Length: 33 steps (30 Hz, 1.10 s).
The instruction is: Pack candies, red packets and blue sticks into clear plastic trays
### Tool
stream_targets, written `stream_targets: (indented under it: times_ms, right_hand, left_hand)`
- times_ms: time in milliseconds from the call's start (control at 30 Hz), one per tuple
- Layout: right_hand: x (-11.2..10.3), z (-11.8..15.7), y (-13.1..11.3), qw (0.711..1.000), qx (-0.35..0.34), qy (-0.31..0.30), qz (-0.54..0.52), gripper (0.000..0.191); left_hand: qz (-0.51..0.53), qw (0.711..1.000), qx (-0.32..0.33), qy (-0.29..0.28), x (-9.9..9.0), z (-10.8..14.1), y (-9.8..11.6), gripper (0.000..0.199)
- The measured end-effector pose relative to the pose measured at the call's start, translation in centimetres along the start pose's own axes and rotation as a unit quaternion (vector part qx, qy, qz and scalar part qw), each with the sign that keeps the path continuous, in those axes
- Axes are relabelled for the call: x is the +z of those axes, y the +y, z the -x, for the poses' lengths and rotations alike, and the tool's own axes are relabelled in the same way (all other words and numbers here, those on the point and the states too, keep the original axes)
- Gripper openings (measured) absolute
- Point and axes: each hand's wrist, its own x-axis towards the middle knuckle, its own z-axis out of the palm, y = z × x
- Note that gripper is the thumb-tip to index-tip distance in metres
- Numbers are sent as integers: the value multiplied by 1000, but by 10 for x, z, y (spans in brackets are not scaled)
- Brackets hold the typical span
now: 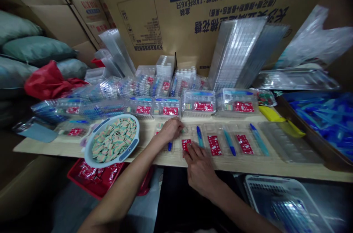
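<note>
Clear thin plastic trays [192, 132] lie in a row along a pale wooden table [60, 147] in the head view. They look light and springy, probably slippery and easily dented, so their rims seem the best place to take hold. The left hand [171, 131] curls over one tray; whether it pinches anything cannot be told. The right hand [201, 168] is unclenched, its fingertips resting on a red printed packet [185, 142], likely soft and pliable, in the next tray. Just beside that packet lies a blue pen-shaped item [199, 136], which looks stiff. Two trays farther right each bear a similar packet and item.

A pale-blue oval plastic basin [88, 150] is heaped with small pastel-striped pieces [114, 139]. At the right, a shallow brown box [311, 148] holds many translucent blue items [325, 115]. Below the table, a red plastic crate [87, 189] contains shiny red packets [91, 172], and a white plastic basket [271, 178] holds clear, bluish things too blurred to name.
</note>
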Motion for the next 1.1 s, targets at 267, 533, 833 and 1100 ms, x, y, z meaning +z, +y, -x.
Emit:
stream_targets:
  times_ms: [267,533,833,1100]
  right_hand:
    - [-4,-1,-3,1000,11,-24,-2,59]
    - [2,-2,-2,1000,13,-16,14,59]
    - [21,-11,14,983,-36,138,119,45]
    - [13,-47,2,969,-104,179,136,43]
  left_hand:
    - [-122,991,-42,-36,0,-6,13,24]
    - [-219,963,132,-79,3,17,21,21]
    - [-151,984,87,46,-41,70,3,35]
    - [-225,928,-278,103,-133,135,-103,28]
